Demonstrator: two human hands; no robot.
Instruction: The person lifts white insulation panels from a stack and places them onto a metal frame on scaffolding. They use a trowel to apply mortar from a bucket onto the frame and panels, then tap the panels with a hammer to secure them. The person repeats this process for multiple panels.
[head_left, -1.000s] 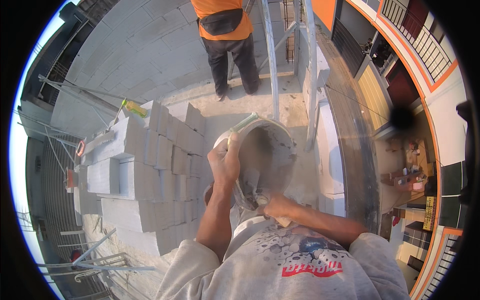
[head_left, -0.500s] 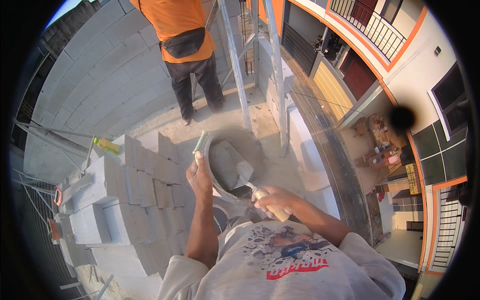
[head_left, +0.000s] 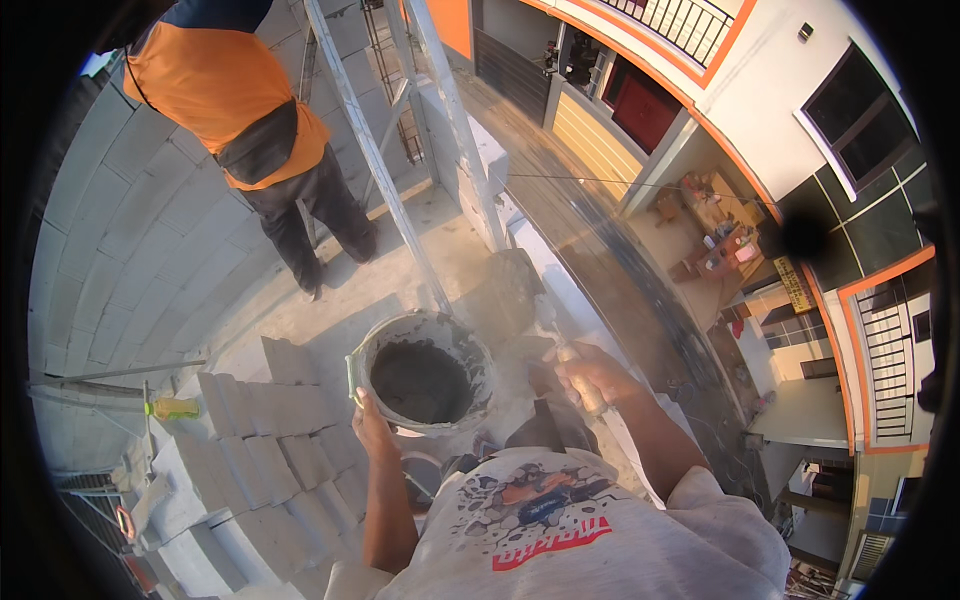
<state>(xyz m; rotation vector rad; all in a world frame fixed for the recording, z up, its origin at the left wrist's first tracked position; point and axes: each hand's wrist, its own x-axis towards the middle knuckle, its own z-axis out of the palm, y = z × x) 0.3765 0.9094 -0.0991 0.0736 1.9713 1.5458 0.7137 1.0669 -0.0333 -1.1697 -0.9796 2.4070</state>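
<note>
Trowel (head_left: 518, 298) now outside the bucket (head_left: 472, 350)

bucket (head_left: 474, 346): grey | mortar (head_left: 420, 383): dark grey | trowel handle (head_left: 591, 399): tan | co-worker's shirt (head_left: 212, 82): orange

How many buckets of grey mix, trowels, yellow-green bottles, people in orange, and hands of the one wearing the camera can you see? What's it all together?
Bucket of grey mix: 1
Trowel: 1
Yellow-green bottle: 1
Person in orange: 1
Camera wearer's hands, left hand and right hand: 2
Total: 6
</note>
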